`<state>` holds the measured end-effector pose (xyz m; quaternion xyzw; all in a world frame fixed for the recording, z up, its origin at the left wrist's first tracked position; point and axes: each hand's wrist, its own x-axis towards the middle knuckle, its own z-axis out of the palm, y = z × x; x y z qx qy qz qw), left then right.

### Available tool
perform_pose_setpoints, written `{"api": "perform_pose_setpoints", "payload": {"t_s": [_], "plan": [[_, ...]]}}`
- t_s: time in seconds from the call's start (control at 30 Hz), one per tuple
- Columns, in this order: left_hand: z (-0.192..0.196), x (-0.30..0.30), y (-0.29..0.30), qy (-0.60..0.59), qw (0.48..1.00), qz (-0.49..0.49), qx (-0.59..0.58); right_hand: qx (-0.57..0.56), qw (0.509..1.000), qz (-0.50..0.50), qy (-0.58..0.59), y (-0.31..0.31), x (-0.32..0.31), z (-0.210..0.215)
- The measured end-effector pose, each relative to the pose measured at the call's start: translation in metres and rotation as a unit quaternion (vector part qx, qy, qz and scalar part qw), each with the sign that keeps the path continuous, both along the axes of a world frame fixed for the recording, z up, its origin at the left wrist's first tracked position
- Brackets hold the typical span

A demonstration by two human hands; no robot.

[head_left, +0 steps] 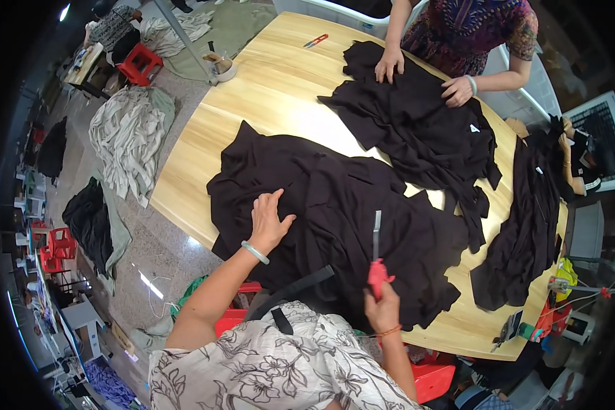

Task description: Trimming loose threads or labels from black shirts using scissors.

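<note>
My left hand (268,220) lies flat, fingers apart, on a black garment (335,225) spread over the wooden table (266,89). A pale green bangle circles that wrist. My right hand (383,306) grips red-handled scissors (376,256), their blade pointing up over the same black cloth. Across the table another person's two hands (424,76) press on a second black garment (417,126).
More black cloth (526,225) hangs over the table's right edge. Red-handled snips (316,41) lie at the far end. On the floor at left are a heap of pale cloth (126,140), dark cloth (89,222) and red stools (140,65). A red stool (430,379) stands by me.
</note>
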<state>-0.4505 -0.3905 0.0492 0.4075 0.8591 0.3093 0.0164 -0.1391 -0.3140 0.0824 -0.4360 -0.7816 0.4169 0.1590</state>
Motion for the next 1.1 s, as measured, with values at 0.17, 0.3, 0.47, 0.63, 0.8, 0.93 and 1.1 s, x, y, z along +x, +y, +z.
{"api": "perform_pose_setpoints", "payload": {"t_s": [0.17,0.3,0.47,0.63,0.8,0.93,1.1], "plan": [[0.009,-0.011,-0.013,-0.129,0.987,-0.046,-0.082,0.046,0.965,-0.256,-0.011,0.081,0.064,0.047],[0.017,-0.004,-0.016,-0.21,0.977,-0.028,-0.021,0.1,0.948,-0.298,0.053,0.128,0.105,0.057],[0.026,-0.015,-0.026,-0.214,0.974,-0.055,0.052,0.074,0.957,-0.278,0.031,0.115,0.112,0.048],[0.078,-0.045,-0.042,-0.231,0.955,-0.075,0.169,0.032,0.943,-0.312,0.108,0.11,0.115,0.047],[0.057,-0.061,-0.085,-0.298,0.944,-0.132,0.041,-0.082,0.974,-0.207,-0.043,0.096,0.145,0.066],[0.014,-0.054,-0.109,-0.36,0.917,-0.13,-0.116,-0.07,0.982,-0.121,-0.13,0.086,0.144,0.046],[0.022,-0.017,-0.066,-0.303,0.936,-0.14,-0.112,0.098,0.984,-0.147,-0.031,0.115,0.075,0.031]]}}
